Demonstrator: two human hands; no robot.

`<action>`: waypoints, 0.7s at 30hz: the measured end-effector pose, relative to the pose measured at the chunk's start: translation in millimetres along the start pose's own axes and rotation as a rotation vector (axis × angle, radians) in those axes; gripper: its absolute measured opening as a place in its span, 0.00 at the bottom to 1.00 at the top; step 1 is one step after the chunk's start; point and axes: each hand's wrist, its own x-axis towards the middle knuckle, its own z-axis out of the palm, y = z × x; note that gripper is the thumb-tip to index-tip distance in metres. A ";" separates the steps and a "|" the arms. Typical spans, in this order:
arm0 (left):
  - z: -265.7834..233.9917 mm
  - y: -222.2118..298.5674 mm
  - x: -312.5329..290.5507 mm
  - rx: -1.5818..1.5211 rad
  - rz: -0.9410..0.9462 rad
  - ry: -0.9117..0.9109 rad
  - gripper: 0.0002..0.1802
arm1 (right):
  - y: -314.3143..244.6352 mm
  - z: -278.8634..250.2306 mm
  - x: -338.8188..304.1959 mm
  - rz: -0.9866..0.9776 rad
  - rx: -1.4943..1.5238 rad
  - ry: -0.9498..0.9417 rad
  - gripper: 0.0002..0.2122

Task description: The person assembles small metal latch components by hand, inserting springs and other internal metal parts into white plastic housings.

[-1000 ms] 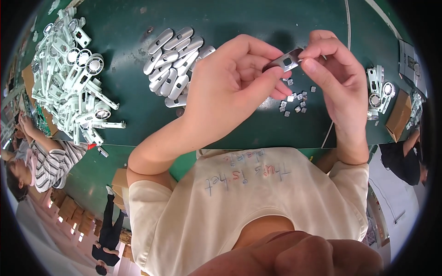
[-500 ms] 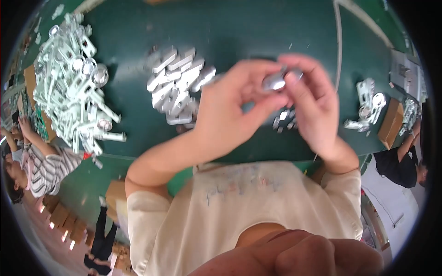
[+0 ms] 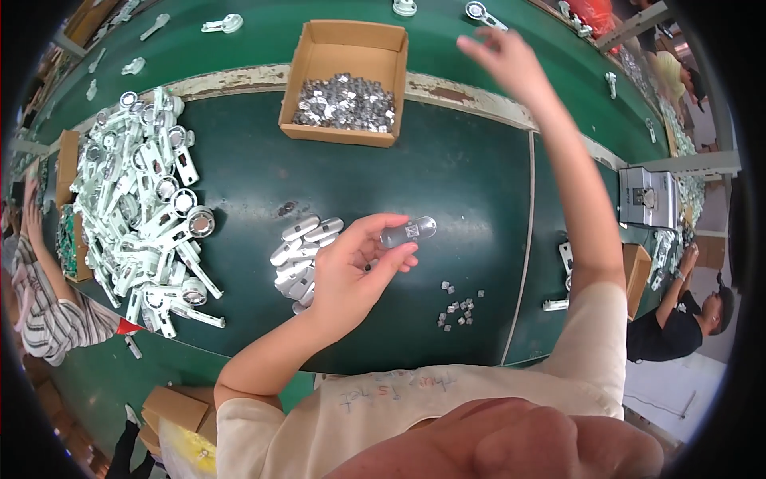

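A silver, elongated plastic cover point(image 3: 411, 231) with rounded ends is pinched between the thumb and fingers of my left hand point(image 3: 355, 275), above the table. Just left of that hand, and partly hidden by it, lies a pile of similar silver covers point(image 3: 297, 267). My right hand point(image 3: 511, 65) is stretched far out over the green surface beyond the table's edge. Its thumb and fingers are apart, and nothing shows in them. The closest thing to it is a white plastic part with a round head point(image 3: 485, 14).
At left is a large heap of white round-headed parts point(image 3: 148, 207). A cardboard box point(image 3: 347, 36) of small metallic pieces stands at the far edge. Small clear-silver bits point(image 3: 459, 307) lie right of centre. Beyond a grey box point(image 3: 646, 198), a co-worker point(image 3: 678, 327) sits at right.
Both hands were together around a silver piece. Now the left hand alone holds a silver cover, and the right has moved far forward over the green surface. The view has shifted to show more ahead.
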 end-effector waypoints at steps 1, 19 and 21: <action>0.5 -0.1 0.9 -0.064 -0.020 -0.007 0.16 | 29.7 5.4 50.9 0.088 -0.133 -0.104 0.33; 4.8 1.1 8.4 -0.229 -0.219 -0.152 0.16 | -21.1 -69.9 -104.9 -0.047 1.522 -0.351 0.06; 2.6 -7.5 9.7 -0.239 -0.220 -0.113 0.16 | -50.9 -55.6 -145.8 0.059 1.228 -0.266 0.15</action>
